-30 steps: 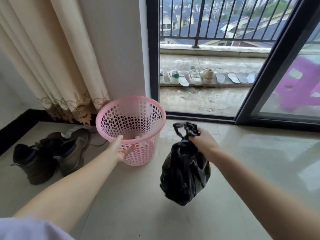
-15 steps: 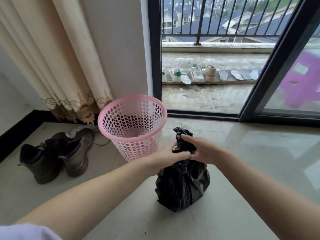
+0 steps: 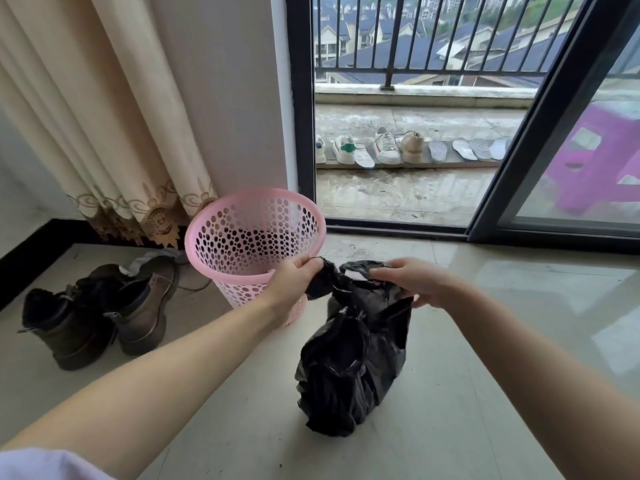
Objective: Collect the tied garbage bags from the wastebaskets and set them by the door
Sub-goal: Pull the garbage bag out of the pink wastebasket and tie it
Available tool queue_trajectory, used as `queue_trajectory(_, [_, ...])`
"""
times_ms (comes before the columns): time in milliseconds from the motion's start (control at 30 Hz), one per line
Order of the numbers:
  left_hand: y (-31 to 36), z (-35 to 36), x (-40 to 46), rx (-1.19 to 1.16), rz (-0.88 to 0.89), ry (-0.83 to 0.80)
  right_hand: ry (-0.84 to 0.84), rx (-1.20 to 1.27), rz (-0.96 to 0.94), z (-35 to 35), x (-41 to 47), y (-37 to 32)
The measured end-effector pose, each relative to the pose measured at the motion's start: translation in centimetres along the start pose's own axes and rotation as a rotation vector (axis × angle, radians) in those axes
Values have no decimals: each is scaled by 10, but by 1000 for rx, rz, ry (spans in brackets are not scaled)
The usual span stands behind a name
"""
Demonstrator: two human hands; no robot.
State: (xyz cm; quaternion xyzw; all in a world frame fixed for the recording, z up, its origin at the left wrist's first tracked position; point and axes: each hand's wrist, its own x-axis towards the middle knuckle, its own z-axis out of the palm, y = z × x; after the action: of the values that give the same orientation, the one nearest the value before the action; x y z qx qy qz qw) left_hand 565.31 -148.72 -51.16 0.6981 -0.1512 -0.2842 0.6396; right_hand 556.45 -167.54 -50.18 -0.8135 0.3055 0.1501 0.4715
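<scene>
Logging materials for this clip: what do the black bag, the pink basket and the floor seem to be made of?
Black bag: thin plastic film, likely; it crumples and shows soft glossy highlights.
Pink basket: moulded plastic, seemingly rigid; smooth rim and regular round perforations in the wall.
Floor: polished stone or glazed tile, hard to tell which; it mirrors the window light and shows grout lines.
</scene>
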Motion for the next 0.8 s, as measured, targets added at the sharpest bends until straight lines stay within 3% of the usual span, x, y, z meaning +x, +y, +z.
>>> queue_trajectory(200, [4, -24, 10, 108, 97, 43, 363, -31, -134, -28, 5, 9])
queue_trajectory(300, [11, -28, 9, 226, 92, -94, 371, 116, -177, -30, 8, 9])
queue_trajectory(367, [11, -30, 10, 476, 153, -121, 298, 314, -206, -29, 6, 5])
queue_trajectory(467, [16, -25, 2, 860, 486, 30, 177, 406, -258, -30, -1, -1])
queue_trajectory(533, [23, -14, -12, 935, 795, -11, 129, 287, -272, -29, -4, -3])
queue_trajectory(567, [24, -3, -21, 970, 870, -91, 119, 221, -273, -27, -4, -4])
queue_trajectory(633, [16, 30, -42, 1155, 795, -233, 119, 117, -293, -22, -5, -6])
queue_trajectory(733, [-20, 60, -55, 1633, 425, -310, 115, 12, -337, -18, -7, -9])
queue_trajectory(800, [-35, 54, -51, 1778, 222, -344, 111, -59, -318, -20, -7, -9])
